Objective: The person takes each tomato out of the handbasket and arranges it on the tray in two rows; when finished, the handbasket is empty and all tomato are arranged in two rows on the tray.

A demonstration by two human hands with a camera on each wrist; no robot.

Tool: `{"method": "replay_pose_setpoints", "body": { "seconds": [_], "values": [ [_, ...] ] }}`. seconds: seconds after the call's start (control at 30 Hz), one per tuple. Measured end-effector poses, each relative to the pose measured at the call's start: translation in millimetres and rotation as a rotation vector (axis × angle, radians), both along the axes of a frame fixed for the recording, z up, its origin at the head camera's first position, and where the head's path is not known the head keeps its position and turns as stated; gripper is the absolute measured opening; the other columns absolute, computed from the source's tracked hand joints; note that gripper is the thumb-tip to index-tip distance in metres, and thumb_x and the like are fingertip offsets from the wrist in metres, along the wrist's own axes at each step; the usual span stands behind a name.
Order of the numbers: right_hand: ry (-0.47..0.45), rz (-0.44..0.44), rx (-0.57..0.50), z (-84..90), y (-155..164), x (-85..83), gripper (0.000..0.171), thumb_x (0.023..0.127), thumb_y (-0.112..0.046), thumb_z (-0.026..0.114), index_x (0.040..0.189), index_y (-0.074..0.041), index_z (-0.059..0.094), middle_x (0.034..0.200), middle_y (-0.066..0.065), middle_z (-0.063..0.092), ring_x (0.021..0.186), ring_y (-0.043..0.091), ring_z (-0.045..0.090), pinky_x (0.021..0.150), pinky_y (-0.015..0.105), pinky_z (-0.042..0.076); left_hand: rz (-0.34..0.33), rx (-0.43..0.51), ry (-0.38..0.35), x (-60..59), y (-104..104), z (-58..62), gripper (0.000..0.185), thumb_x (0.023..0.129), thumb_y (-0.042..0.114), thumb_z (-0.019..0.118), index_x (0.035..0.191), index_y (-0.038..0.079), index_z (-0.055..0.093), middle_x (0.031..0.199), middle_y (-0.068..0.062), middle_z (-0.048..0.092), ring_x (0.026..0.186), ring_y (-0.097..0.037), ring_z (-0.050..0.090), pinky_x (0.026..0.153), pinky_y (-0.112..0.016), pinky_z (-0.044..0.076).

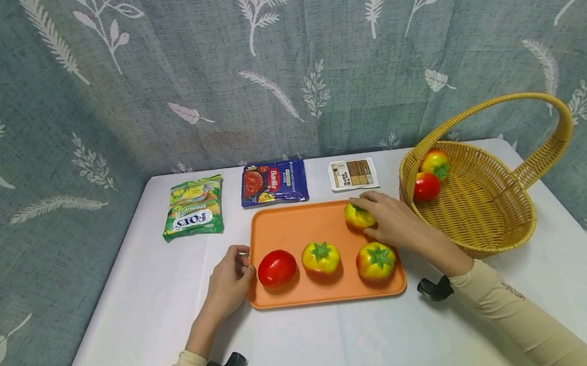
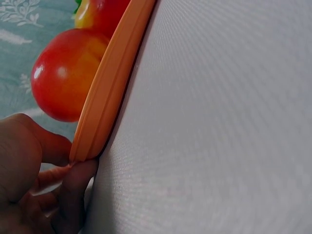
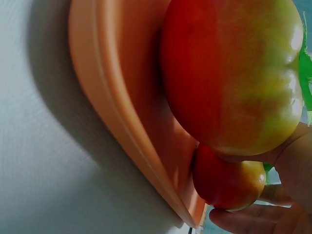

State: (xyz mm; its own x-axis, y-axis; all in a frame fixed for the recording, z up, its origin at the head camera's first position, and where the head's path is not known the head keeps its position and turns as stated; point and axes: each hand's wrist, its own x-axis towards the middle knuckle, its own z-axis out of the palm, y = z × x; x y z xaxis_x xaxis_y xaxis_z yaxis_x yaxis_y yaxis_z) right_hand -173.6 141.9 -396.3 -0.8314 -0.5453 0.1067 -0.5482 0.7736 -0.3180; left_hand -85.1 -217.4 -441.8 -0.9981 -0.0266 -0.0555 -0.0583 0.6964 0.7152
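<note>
My left hand point(image 1: 227, 283) pinches the left rim of an orange tray point(image 1: 286, 224); the left wrist view shows thumb and finger on either side of that rim point(image 2: 105, 105). At the tray's back right corner my right hand point(image 1: 395, 221) grips a yellow-red toy tomato point(image 1: 356, 217), its fingers over the far side and thumb on the near side. The same tomato point(image 3: 226, 180) sits between thumb and fingers in the right wrist view. A red tomato point(image 1: 277, 268), a yellow one point(image 1: 321, 258) and another yellow-red one point(image 1: 375, 261) lie along the tray's front.
A wicker basket point(image 1: 482, 214) with a tall handle stands tilted at the right, with two tomatoes point(image 1: 426, 186) inside. Behind the tray lie a blue Barilla pouch point(image 1: 273, 183) and a small beige packet point(image 1: 353, 174). A green Fox's bag point(image 1: 194, 208) lies at the left.
</note>
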Motion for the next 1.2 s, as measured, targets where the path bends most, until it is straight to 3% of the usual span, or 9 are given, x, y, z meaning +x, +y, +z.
{"method": "replay_pose_setpoints", "body": {
  "seconds": [0.57,0.9,1.2],
  "values": [
    [-0.033,-0.032,0.018,12.7,3,6.7,0.074,0.076,-0.027,0.087,0.141,-0.009,0.056,0.140,0.023,0.050,0.120,0.043,0.054,0.092,0.061,0.047,-0.006,-0.011,-0.002,-2.5,0,1.7,0.041,0.088,0.008,0.064,0.128,0.005,0.052,0.095,-0.005,0.056,0.081,-0.019,0.054,0.071,-0.029,0.048],
    [-0.026,-0.035,0.002,14.4,6,12.7,0.069,0.081,-0.033,0.083,0.139,-0.008,0.057,0.142,0.024,0.049,0.124,0.045,0.051,0.094,0.062,0.045,-0.013,-0.001,0.002,2.2,-1,-2.5,0.041,0.087,0.006,0.065,0.127,0.004,0.052,0.094,-0.004,0.056,0.081,-0.018,0.053,0.070,-0.026,0.048],
    [0.054,-0.040,0.001,30.3,10,25.9,0.060,0.086,-0.033,0.078,0.138,-0.010,0.059,0.141,0.020,0.051,0.123,0.042,0.053,0.091,0.058,0.049,-0.012,-0.010,0.017,-0.6,-1,-1.3,0.039,0.088,0.006,0.064,0.126,0.005,0.053,0.094,-0.004,0.057,0.080,-0.018,0.054,0.069,-0.028,0.048]
  ]
}}
